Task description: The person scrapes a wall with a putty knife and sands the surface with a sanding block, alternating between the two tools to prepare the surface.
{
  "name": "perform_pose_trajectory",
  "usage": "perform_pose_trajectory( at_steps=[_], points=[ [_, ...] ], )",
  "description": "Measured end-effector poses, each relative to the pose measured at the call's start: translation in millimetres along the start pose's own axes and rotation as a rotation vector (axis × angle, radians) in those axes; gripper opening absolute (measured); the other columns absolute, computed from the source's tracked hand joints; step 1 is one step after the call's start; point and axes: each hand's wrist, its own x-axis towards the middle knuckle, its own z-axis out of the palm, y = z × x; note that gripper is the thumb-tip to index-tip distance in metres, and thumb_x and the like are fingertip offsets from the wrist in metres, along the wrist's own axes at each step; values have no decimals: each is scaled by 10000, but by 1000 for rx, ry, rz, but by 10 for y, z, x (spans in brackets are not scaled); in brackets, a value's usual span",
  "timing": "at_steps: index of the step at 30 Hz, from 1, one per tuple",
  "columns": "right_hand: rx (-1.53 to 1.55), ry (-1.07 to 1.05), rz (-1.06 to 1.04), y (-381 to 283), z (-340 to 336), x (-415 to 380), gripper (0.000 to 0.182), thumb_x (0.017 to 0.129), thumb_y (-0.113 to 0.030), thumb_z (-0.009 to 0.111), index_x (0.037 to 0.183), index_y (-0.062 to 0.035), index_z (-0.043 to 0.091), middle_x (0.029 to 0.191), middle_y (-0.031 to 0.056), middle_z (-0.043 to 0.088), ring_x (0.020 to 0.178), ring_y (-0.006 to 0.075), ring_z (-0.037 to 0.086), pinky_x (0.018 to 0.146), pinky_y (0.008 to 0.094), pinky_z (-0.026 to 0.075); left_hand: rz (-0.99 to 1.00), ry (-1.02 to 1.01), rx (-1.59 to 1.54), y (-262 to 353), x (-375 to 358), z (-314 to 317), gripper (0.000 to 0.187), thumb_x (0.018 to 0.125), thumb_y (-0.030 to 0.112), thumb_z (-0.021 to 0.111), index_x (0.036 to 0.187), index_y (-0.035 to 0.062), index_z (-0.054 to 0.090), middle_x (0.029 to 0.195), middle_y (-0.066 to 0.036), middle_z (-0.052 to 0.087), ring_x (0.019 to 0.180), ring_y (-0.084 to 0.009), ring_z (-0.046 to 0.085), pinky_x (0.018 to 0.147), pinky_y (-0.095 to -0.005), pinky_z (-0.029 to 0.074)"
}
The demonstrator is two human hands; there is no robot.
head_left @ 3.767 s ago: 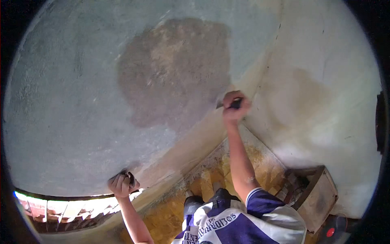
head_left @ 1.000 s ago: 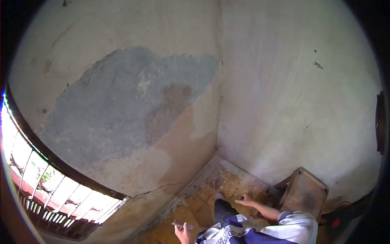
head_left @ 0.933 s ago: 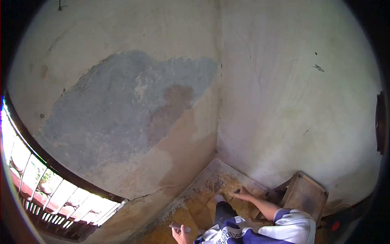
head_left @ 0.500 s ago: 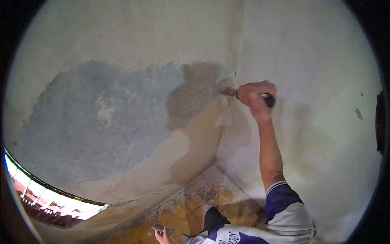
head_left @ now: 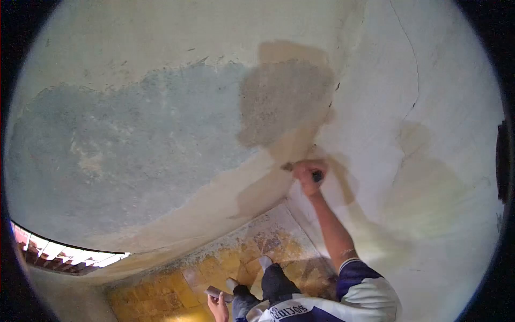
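Note:
My right hand (head_left: 309,176) is wrapped round the handle of a scraper (head_left: 287,167), its dark handle end sticking out behind the fist. The blade points left toward the lower part of the wall (head_left: 214,204), close to the corner; whether it touches the surface is hard to see. A large blue-grey patch (head_left: 161,145) with ragged edges spreads over this wall, left of and above the blade. Low in the view, my left hand (head_left: 218,308) grips a small grey-brown rectangular block (head_left: 219,293), held away from the wall.
A pale second wall (head_left: 440,177) with a thin crack meets the first at a corner on the right. Below lies a yellowish tiled floor (head_left: 155,300), whitened with debris along the wall. A barred window opening (head_left: 64,253) lies at lower left.
My right hand has moved down and left with the scraper, from beside the patch to the lower wall. The view has shifted, showing more floor. My left hand still holds the block.

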Motion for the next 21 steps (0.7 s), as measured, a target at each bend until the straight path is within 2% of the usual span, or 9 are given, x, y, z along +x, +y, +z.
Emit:
perform_pose_trajectory(
  at_steps=[1, 3, 7, 10, 13, 14, 17, 19, 21],
  points=[
    [-260, 99, 52, -253, 39, 234, 238, 807, -113, 610, 617, -111, 466, 511, -9, 430, 464, 128, 417, 456, 315, 384, 28, 23, -24, -153, 89, -16, 194, 852, 87, 603, 1017, 11, 535, 914, -53, 581, 821, -121, 551, 704, -246, 450],
    [-546, 127, -14, -782, 17, 772, 257, 815, -114, 606, 612, -110, 450, 514, -10, 425, 466, 124, 415, 452, 306, 375, 70, 79, -79, -245, 132, 15, 198, 838, 43, 596, 1001, -17, 500, 879, -50, 560, 773, -93, 532, 688, -230, 452],
    [-532, 38, -283, -1415, 1, 1370, 293, 832, -117, 599, 601, -109, 418, 521, -13, 416, 471, 116, 410, 442, 288, 356, 61, 73, -111, -322, 255, -4, 234, 856, 23, 567, 1068, -10, 472, 878, -31, 521, 770, -89, 495, 674, -226, 424],
    [-430, 82, -255, -760, -35, 1152, 321, 845, -120, 594, 593, -108, 395, 526, -15, 410, 474, 111, 407, 435, 275, 342, 17, 81, -34, -259, 267, 65, 281, 854, 55, 584, 1105, -3, 472, 910, -43, 531, 808, -111, 512, 706, -251, 438],
    [-379, 56, -23, 676, -180, 65, 349, 858, -122, 589, 585, -107, 371, 531, -18, 403, 478, 105, 404, 428, 262, 328, -36, 42, -18, -317, 178, 72, 317, 850, 78, 594, 1134, 5, 473, 952, -62, 549, 852, -133, 533, 739, -276, 450],
    [-321, 18, 46, 784, -124, -339, 358, 862, -123, 587, 583, -106, 363, 533, -18, 401, 479, 103, 403, 426, 257, 323, -9, 66, -28, -277, 151, 125, 299, 849, 66, 588, 1119, 1, 475, 938, -65, 548, 832, -131, 539, 727, -267, 456],
    [-122, 27, 196, 185, 301, -816, 397, 845, -94, 588, 527, -122, 352, 500, -22, 390, 459, 114, 393, 422, 248, 315, 33, 90, -6, -149, 252, 140, 260, 848, 56, 585, 1078, -3, 479, 902, -61, 554, 805, -127, 548, 703, -263, 464],
    [-262, 87, 94, 217, 203, -1002, 286, 822, -127, 612, 588, -64, 461, 508, -17, 443, 455, 114, 429, 445, 251, 363, 13, 66, 42, -101, 165, 78, 240, 847, 58, 589, 1052, -5, 481, 880, -55, 559, 797, -124, 551, 691, -268, 465],
    [-326, 5, 104, 76, 116, -811, 265, 824, -176, 616, 623, -34, 518, 507, -7, 479, 444, 118, 456, 445, 258, 386, 11, 63, 16, -109, 189, 30, 236, 850, 52, 585, 1054, -3, 480, 875, -53, 563, 792, -119, 550, 677, -259, 465]
  ],
)
